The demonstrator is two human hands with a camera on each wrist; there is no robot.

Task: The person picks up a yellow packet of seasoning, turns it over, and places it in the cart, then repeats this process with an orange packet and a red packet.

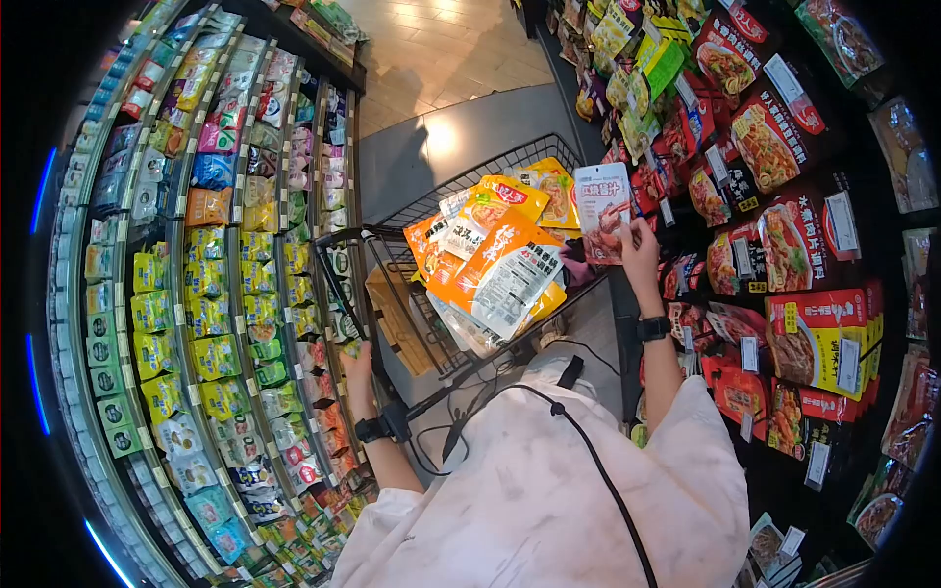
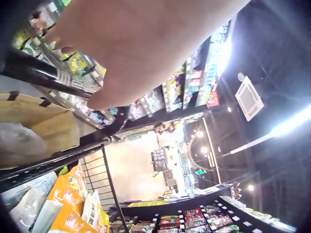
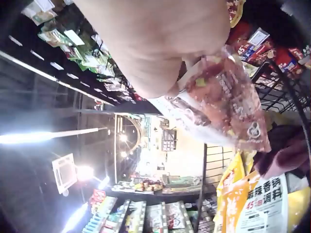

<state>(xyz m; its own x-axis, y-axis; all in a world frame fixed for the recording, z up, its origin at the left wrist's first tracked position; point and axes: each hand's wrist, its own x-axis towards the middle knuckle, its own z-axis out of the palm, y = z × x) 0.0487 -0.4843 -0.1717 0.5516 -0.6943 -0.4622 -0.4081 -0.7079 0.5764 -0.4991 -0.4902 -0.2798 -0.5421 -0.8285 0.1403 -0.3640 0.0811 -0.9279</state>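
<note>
My right hand pinches the lower edge of a pink and white sauce pouch, held up over the right side of the cart. In the right wrist view the pouch hangs from the fingers, its food picture and clear film showing. My left hand grips the black handle bar of the shopping cart, thumb on one side and fingers on the other. Inside the wire cart basket lies a pile of seasoning pouches, with an orange pouch on top and a yellow pouch behind.
Shelves of small snack bags line the left side. On the right, a dark rack holds red seasoning packets with price tags. A brown paper bag sits at the cart's handle end. Wooden floor stretches ahead.
</note>
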